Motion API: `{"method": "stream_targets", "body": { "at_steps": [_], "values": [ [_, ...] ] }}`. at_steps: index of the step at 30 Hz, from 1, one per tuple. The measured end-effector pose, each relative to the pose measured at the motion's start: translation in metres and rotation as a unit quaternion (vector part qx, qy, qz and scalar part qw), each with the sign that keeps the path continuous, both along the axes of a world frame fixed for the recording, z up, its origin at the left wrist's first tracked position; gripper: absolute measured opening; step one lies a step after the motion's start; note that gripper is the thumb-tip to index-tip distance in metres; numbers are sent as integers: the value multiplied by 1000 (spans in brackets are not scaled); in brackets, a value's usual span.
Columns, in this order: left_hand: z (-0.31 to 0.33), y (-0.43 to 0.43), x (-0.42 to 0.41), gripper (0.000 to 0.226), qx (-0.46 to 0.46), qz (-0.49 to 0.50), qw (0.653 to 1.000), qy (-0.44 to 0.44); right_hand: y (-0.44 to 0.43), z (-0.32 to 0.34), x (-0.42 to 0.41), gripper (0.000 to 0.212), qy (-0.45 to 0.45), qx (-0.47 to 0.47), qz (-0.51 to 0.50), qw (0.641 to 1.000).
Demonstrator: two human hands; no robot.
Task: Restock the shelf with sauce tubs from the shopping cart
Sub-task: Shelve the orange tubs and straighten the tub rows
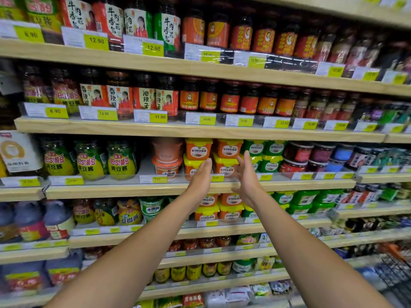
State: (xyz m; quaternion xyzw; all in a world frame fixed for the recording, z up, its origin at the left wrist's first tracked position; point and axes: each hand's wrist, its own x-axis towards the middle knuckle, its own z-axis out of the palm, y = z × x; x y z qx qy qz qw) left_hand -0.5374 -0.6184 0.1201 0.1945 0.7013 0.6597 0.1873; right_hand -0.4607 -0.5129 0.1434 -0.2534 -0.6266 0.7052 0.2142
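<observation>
— Both your hands are empty. Your left hand (201, 176) and your right hand (246, 178) are raised at the centre of the frame with fingers straight and palms turned toward each other, and neither is holding anything.

— Where does the tub lie from them?

— Between them and a little deeper in. The orange sauce tub (224, 166) with the yellow lid shows in the gap between your palms. It sits on the wooden shelf board (111, 191) with an upper orange tub (228, 148) stacked on it. Its long side runs left to right across the frame, so your palms face its two short ends.

— Which hand is nearer?

— Neither by much, I judge. Your left fingertips cross in front of the neighbouring orange stack (196, 152). Your right fingertips reach up toward the green tubs (270, 162). I cannot tell whether either hand touches plastic.

— And the cart?

— Only dark wire mesh (395, 270) shows at the lower right of the frame. It is probably the cart, and it is well apart from both hands. To fetch another tub you would reach down and to the right.
</observation>
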Motion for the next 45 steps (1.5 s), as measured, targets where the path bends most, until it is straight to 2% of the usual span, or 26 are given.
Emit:
{"method": "stream_targets", "body": {
  "at_steps": [7,15,18,20,27,32,35,40,45],
  "values": [
    [3,47,-7,53,-5,21,1000,7,50,10,-2,71,3,-19,30,999],
    [1,88,-14,72,42,71,995,-55,81,7,-12,60,17,-41,95,995],
    [4,96,-15,75,43,74,994,-66,92,1,-21,40,14,-39,97,994],
    [4,101,-16,74,52,78,993,-66,99,-2,-29,36,7,-38,104,994],
    [9,111,-25,58,60,84,993,-65,109,-12,-49,46,-14,-44,137,989],
    [7,112,-27,53,61,79,993,-56,116,-23,-61,61,-15,-34,149,988],
    [5,111,-27,44,59,71,994,-60,117,-26,-63,62,-10,-27,146,989],
    [5,110,-25,45,55,71,994,-65,116,-28,-63,62,-4,-20,145,989],
    [3,104,-26,34,54,81,993,-70,111,-28,-63,63,0,-19,166,986]
  ]
}}
